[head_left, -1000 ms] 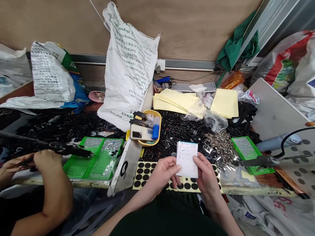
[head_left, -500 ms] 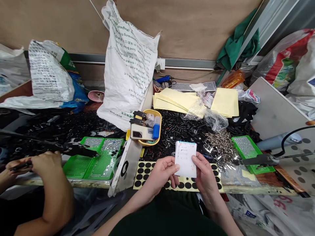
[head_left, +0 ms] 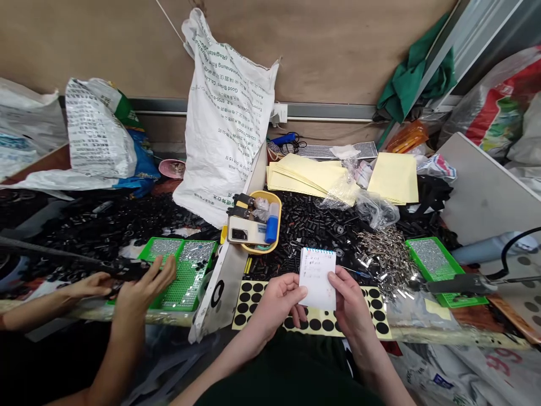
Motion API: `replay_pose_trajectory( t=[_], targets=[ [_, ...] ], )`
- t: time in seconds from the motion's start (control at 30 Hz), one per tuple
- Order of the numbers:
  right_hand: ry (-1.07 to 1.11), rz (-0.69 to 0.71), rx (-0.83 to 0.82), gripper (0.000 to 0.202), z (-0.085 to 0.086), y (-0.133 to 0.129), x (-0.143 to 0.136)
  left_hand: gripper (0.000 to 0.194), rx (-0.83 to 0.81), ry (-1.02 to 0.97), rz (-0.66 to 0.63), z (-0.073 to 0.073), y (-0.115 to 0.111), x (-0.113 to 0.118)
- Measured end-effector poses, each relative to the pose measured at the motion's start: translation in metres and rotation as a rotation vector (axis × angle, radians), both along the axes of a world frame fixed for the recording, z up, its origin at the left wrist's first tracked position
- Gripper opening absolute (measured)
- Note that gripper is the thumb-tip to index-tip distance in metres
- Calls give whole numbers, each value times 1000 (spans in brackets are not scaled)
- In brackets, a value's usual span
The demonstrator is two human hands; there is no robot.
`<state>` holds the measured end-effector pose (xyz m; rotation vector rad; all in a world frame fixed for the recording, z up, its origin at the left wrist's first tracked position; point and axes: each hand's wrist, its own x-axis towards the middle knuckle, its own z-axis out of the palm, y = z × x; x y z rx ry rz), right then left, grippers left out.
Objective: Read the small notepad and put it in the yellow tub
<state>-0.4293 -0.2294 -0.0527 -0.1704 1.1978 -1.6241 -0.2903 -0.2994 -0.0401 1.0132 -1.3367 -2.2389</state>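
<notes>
Both my hands hold a small white notepad (head_left: 318, 276) with a blue spiral top and faint handwriting, just above the table's near edge. My left hand (head_left: 276, 301) pinches its lower left corner and my right hand (head_left: 350, 301) grips its right side. Under the notepad lies a yellow sheet with black round pads (head_left: 253, 296). Beyond it spreads a heap of small black parts (head_left: 308, 220) and a pile of shiny metal pieces (head_left: 386, 256).
A co-worker's hands (head_left: 141, 285) reach over a green tray (head_left: 181, 270) at the left. A yellow bowl (head_left: 273, 200) holds a phone and a blue tube. Another green tray (head_left: 431, 259), a tool (head_left: 460, 283), yellow paper sheets (head_left: 391, 177) and white sacks (head_left: 226, 113) surround the bench.
The view has shifted slightly right. The co-worker's hand has moved from the table's near left edge up onto the green tray. My hands and the notepad have hardly moved.
</notes>
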Motion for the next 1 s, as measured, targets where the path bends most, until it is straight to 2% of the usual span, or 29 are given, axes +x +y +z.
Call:
replay_pose_trajectory(
  t=[0.27,1.0],
  targets=[
    [-7,21,0,37,-8,-1,0,33,-1,-21,18,-6,0,2],
    [-19,36,16,36,-12,-4,3,34,22,-14,8,-11,-2,7]
  ],
)
